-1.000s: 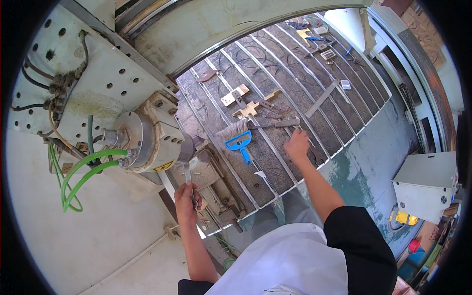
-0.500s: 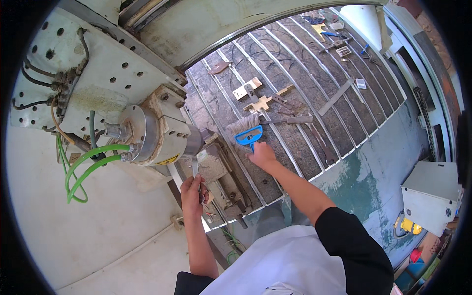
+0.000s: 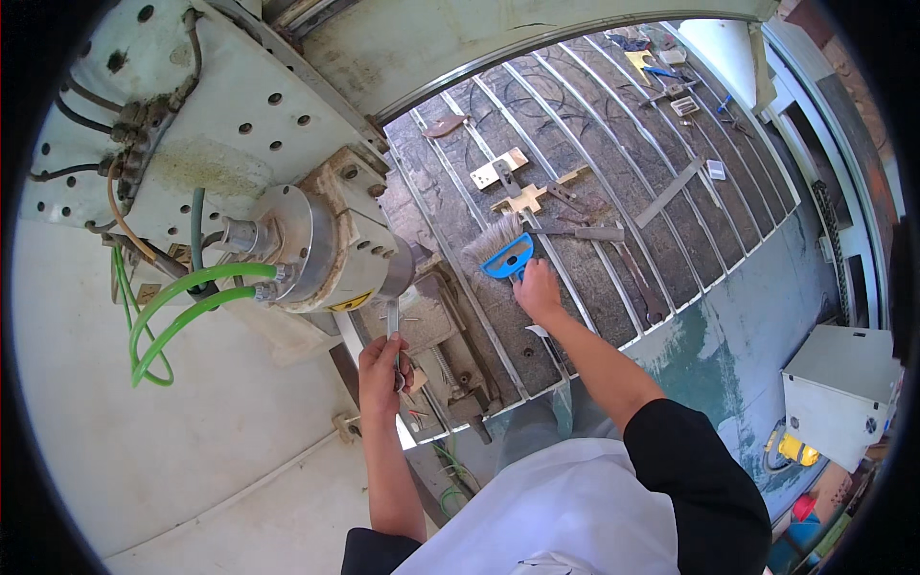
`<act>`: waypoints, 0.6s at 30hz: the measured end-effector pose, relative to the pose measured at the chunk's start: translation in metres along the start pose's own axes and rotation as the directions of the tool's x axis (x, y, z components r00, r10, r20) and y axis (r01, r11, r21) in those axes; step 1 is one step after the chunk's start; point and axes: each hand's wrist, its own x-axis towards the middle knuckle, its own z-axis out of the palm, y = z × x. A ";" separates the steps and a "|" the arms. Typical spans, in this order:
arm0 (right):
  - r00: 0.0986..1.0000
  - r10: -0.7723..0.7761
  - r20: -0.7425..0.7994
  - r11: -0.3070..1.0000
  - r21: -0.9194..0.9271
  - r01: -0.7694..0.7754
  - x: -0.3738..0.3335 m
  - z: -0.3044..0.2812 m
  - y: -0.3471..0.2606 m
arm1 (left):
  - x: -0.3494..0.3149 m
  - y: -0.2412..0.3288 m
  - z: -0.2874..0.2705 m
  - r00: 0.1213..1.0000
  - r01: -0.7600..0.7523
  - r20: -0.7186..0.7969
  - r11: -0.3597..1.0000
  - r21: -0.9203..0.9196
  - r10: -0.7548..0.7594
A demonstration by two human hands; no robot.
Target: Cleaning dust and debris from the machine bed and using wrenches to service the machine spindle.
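Observation:
My left hand (image 3: pixel 383 372) is closed around a flat metal wrench (image 3: pixel 393 318); its upper end sits at the lower end of the machine's spindle (image 3: pixel 391 268). Part of the wrench is hidden by the fingers. Further right, my right hand (image 3: pixel 539 293) grips the short handle of a blue brush (image 3: pixel 508 259) with pale grey bristles. The brush is over the slatted machine bed (image 3: pixel 585 115), beside a long-handled tool (image 3: pixel 599 233) and a cross-shaped, light-coloured block (image 3: pixel 522 198).
Below the spindle is a metal vise (image 3: pixel 460 359). Green hoses (image 3: pixel 192 311) loop out from the spindle's left side. A long flat bar (image 3: pixel 669 192), a small white box (image 3: pixel 716 170) and several tools lie on the bed. A grey cabinet (image 3: pixel 834 383) stands at the right.
The whole view has shifted slightly, so the machine and bed appear further right. The brush has moved a little right and away from me across the bed. My left hand keeps its hold on the wrench.

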 end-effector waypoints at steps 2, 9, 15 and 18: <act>0.999 -0.034 -0.009 0.998 0.053 0.034 -0.007 -0.012 -0.014 | 0.002 0.000 -0.004 1.000 0.004 -0.003 1.000 -0.001 -0.004; 0.955 -0.279 0.095 0.949 0.179 0.260 -0.046 -0.033 -0.091 | -0.001 0.003 -0.002 1.000 0.018 0.017 1.000 -0.020 -0.017; 0.930 -0.353 0.103 0.921 0.212 0.327 -0.028 -0.039 -0.096 | -0.001 -0.002 -0.009 1.000 0.023 -0.011 1.000 -0.007 -0.023; 0.985 -0.151 -0.085 0.983 0.089 0.159 0.021 -0.046 -0.016 | -0.003 0.000 -0.009 1.000 0.014 0.020 1.000 0.000 -0.014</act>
